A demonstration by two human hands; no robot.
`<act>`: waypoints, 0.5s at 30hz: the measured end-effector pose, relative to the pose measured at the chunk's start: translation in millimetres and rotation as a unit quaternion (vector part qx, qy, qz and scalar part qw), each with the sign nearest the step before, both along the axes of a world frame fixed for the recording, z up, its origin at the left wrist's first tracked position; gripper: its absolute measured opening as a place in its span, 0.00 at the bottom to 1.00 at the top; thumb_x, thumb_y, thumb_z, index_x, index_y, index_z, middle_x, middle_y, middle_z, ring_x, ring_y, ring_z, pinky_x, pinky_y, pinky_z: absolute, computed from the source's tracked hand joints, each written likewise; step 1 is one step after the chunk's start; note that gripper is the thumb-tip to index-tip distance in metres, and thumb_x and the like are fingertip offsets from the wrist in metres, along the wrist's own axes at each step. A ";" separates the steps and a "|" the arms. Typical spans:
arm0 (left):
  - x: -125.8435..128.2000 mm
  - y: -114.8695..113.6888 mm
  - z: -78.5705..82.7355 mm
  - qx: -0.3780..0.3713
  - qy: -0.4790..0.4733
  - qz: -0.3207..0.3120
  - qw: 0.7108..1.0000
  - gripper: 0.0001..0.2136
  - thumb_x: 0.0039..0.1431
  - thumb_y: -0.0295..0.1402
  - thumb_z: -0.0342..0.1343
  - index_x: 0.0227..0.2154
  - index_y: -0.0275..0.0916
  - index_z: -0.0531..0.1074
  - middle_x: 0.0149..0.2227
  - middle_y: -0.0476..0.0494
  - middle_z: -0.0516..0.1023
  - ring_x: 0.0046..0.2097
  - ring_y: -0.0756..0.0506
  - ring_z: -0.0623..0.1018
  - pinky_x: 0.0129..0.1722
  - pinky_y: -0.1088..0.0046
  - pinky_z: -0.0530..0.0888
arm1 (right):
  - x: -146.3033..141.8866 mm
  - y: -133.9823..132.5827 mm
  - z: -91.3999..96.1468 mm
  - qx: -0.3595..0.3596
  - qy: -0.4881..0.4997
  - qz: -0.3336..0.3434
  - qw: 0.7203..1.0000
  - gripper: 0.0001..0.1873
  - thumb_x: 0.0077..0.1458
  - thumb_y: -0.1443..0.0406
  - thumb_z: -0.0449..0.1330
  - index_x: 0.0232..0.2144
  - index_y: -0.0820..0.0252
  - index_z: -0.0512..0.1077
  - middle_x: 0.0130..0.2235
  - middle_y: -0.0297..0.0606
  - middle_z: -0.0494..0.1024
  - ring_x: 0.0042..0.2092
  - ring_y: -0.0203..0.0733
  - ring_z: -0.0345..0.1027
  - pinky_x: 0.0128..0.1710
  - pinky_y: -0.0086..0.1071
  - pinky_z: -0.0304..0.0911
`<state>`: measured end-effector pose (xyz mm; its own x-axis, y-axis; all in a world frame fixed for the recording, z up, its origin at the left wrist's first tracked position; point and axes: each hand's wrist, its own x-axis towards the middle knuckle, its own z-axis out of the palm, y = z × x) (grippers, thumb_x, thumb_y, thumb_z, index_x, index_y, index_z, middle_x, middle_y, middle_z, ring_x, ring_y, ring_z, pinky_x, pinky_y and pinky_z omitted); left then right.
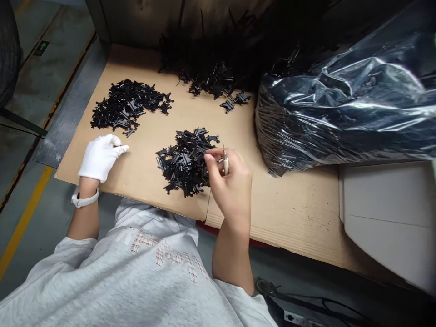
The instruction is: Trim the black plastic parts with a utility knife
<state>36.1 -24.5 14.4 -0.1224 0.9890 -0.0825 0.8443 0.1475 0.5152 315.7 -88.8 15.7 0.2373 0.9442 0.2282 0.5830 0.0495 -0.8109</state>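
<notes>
A yellow floor line [25, 218] runs along the grey floor at far left. The left hand [100, 156], in a white cotton glove, rests on a corrugated cardboard sheet [293, 213]. It is flat and fairly narrow, with the fingers together, and holds nothing. A white wristband [85, 198] circles the left wrist. Just above the glove, and not touching it, lies a loose pile of black plastic parts [126, 106].

A second pile [184, 161] of the same parts sits mid-sheet, between the two hands. The bare right hand [228, 181] is closed narrowly at its right edge, pinching a small pointed tool [225, 165] with a pale handle, tip upward. Its fingertips [208, 156] overlap the edge of the pile. Whether the tool touches a part cannot be determined.

A third pile [214, 81] spreads along the back of the sheet and fades into shadow. Further right, a glossy black plastic bag [340, 104] sits against the sheet, with a white panel [384, 218] below it. A grey sleeve [71, 259] covers the person's upper arm.
</notes>
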 end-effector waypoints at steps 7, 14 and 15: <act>78.6 -48.9 23.6 0.206 -0.172 -0.215 0.939 0.13 0.58 0.41 0.65 0.23 0.42 0.72 0.21 0.53 0.70 0.24 0.51 0.63 0.32 0.68 0.64 | -32.6 -17.7 2.5 -0.054 0.303 0.198 0.931 0.17 0.66 0.51 0.57 0.45 0.56 0.74 0.34 0.33 0.75 0.26 0.32 0.61 0.25 0.29 0.59; 107.2 -62.9 28.6 0.082 -0.402 -0.190 0.892 0.21 0.59 0.58 0.58 0.31 0.43 0.72 0.22 0.53 0.67 0.24 0.51 0.64 0.28 0.70 0.65 | -14.8 -28.0 10.7 0.028 0.283 0.144 0.948 0.14 0.64 0.53 0.61 0.43 0.56 0.75 0.38 0.36 0.79 0.31 0.34 0.70 0.29 0.30 0.66; 107.3 -62.3 28.0 0.038 -0.428 -0.179 0.885 0.23 0.61 0.60 0.53 0.33 0.43 0.72 0.23 0.53 0.67 0.24 0.50 0.65 0.27 0.71 0.66 | -12.7 -29.4 13.5 0.039 0.276 0.146 0.949 0.14 0.65 0.53 0.61 0.43 0.56 0.75 0.38 0.35 0.79 0.32 0.33 0.70 0.30 0.30 0.67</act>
<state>143.4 -86.8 42.4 0.2750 0.9586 0.0742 0.1267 -0.1126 0.9855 303.1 -118.2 29.2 0.0723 0.9735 0.2171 0.0234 0.2160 -0.9761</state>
